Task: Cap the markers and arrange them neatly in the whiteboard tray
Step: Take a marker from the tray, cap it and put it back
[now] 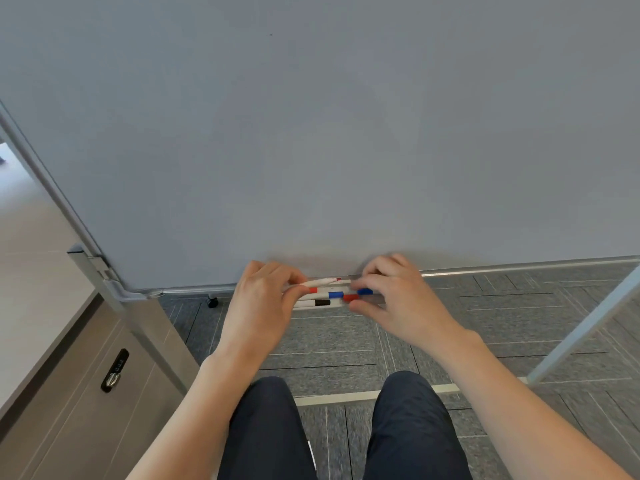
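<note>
My left hand (265, 299) grips a white marker (320, 282) with a bare red tip, held slightly above the whiteboard tray (311, 307). In the tray lie a red-capped marker (312, 290), a blue-capped marker (335, 294) and a black-capped marker (322, 302). My right hand (398, 296) hovers at the tray's right end, fingers curled near a loose red cap (350, 297) and a blue cap (364, 291). Whether those fingers pinch a cap is hidden.
The large whiteboard (329, 133) fills the view ahead, its aluminium frame (519, 266) running along the bottom. A grey cabinet with a lock (114, 370) stands at the left. A slanted stand leg (585, 323) crosses at right. My knees are below, over carpet.
</note>
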A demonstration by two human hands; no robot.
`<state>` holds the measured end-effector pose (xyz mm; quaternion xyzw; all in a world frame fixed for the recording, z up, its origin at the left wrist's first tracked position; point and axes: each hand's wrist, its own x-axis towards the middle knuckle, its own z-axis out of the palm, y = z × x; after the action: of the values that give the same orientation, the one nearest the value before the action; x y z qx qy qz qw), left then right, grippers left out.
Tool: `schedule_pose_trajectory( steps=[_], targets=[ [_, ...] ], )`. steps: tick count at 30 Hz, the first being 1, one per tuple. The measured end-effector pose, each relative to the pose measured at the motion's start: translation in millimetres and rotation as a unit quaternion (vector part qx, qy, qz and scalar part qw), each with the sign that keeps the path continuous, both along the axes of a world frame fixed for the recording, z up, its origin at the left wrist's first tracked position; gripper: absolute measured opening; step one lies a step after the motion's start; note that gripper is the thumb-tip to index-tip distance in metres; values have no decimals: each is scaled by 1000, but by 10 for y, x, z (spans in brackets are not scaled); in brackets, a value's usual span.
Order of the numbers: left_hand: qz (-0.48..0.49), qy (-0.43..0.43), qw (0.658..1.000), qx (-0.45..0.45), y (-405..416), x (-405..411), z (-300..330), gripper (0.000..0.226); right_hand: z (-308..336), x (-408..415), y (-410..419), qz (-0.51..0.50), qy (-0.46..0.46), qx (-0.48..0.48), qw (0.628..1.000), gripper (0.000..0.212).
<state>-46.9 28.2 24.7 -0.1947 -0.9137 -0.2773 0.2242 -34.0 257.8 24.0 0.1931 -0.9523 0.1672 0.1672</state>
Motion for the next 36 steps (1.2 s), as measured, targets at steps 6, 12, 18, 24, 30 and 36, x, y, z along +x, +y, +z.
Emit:
schedule_pose_trajectory(
  steps=[6,12,18,24,30,36],
  targets=[
    [13,-12,1000,7,-98,4,-43,7,-57,-31,-106,-1,-4,10,1000,21],
    [11,-16,1000,10,-104,9,-67,7,-44,-13,-106,-5,-17,1,1000,13],
    [4,-7,1000,9,-73,15,-64,8,-42,-2,-122,-4,-17,-3,1000,9],
    [-32,7,998,52,-60,57,-18,12,18,64,-95,-8,-26,-188,982,10],
    [-77,32,993,80,-6,96,6,5,101,107,-67,-7,-10,-260,965,19],
    [-93,43,992,78,36,96,7,7,160,145,-86,-12,-17,-281,959,18]
  ],
)
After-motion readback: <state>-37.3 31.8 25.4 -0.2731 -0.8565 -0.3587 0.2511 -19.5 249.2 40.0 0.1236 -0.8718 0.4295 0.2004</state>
